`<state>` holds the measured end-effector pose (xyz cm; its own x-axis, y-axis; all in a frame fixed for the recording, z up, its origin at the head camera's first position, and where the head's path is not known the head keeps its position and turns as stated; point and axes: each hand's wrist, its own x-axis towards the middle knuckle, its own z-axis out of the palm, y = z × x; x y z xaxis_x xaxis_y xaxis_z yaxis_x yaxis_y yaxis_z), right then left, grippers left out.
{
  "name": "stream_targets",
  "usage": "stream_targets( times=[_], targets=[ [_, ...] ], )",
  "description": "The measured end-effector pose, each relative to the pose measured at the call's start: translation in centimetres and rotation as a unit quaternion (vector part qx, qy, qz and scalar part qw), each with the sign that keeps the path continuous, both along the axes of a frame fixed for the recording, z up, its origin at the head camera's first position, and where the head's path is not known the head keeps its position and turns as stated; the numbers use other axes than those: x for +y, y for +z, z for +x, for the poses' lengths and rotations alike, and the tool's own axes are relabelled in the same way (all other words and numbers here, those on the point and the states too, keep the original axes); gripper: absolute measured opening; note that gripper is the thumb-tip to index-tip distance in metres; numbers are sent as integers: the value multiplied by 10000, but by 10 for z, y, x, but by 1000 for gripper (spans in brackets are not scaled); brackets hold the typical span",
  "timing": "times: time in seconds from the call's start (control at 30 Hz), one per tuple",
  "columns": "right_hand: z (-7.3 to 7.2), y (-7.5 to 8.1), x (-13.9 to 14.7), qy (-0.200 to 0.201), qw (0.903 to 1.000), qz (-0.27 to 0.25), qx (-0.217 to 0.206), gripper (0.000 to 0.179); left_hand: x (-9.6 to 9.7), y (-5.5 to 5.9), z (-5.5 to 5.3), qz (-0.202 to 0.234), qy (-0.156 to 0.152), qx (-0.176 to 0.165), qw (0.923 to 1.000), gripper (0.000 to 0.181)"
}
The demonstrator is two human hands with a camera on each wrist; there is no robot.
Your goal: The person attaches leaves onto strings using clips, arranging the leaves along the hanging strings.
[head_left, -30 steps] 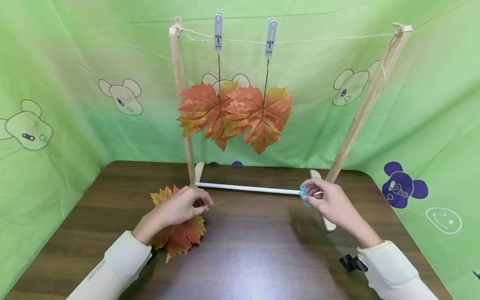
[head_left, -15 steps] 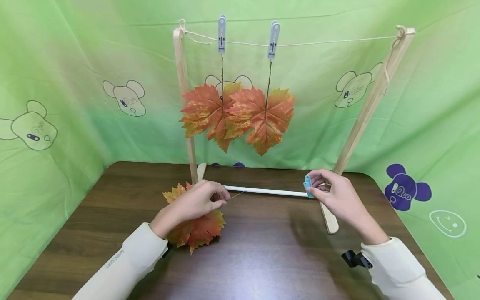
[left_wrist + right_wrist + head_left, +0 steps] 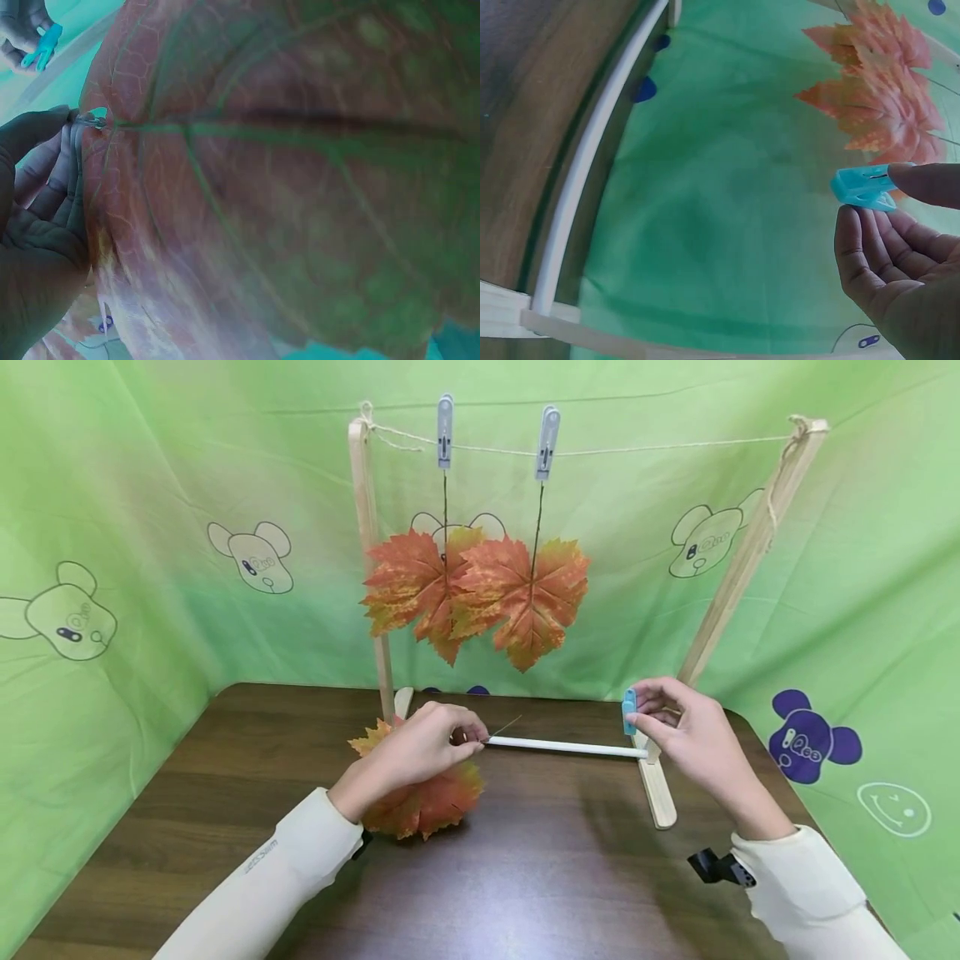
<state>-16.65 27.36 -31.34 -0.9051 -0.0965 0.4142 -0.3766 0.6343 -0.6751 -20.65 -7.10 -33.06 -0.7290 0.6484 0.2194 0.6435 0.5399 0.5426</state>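
My left hand (image 3: pixel 423 747) pinches an artificial maple leaf (image 3: pixel 427 806) near the base of its stem, which points up to the right past the fingertips. The leaf's blade hangs under that hand and fills most of the left wrist view, its veined surface (image 3: pixel 285 202) close to the camera. In my right hand (image 3: pixel 678 718) a blue clothespin (image 3: pixel 629 712) is pinched between thumb and fingers, upright in the head view. The right wrist view shows this clothespin (image 3: pixel 862 187) at the fingertips, with no leaf in it. A gap separates the two hands above the white rod (image 3: pixel 570 747).
A wooden frame's posts (image 3: pixel 363 510) carry a string (image 3: pixel 645 447) across the top. Two grey clothespins (image 3: pixel 546 443) on it hold hanging leaves (image 3: pixel 525 597) by their stems. The frame's foot (image 3: pixel 657 793) stands on the brown table (image 3: pixel 525 860) before a green printed cloth (image 3: pixel 300 460).
My left hand has moved right and up with the leaf, swinging its stem upward. The right hand has risen slightly to the right, and the blue clothespin stands more upright.
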Motion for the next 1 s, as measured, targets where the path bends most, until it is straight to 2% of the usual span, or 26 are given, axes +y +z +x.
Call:
stream_targets(
  times=[0.13, 0.3, 0.5, 1.0],
  targets=[
    [-1, 7, 0, 27, 10000, -24, 59, 32, 8, 7, -1, 89, 84, 85, 9999, 7],
    [-2, 14, -1, 102, 9997, -146, 151, 30, 20, 14, -2, 348, -12, 35, 9994, 6],
    [-2, 20, -5, 120, 9995, -220, 179, 29, 34, 21, -4, 593, -83, 228, 9979, 4],
    [-4, 41, -6, 245, 9978, -513, 348, 27, 51, 39, -11, 1172, 209, 128, 9928, 6]
  ],
)
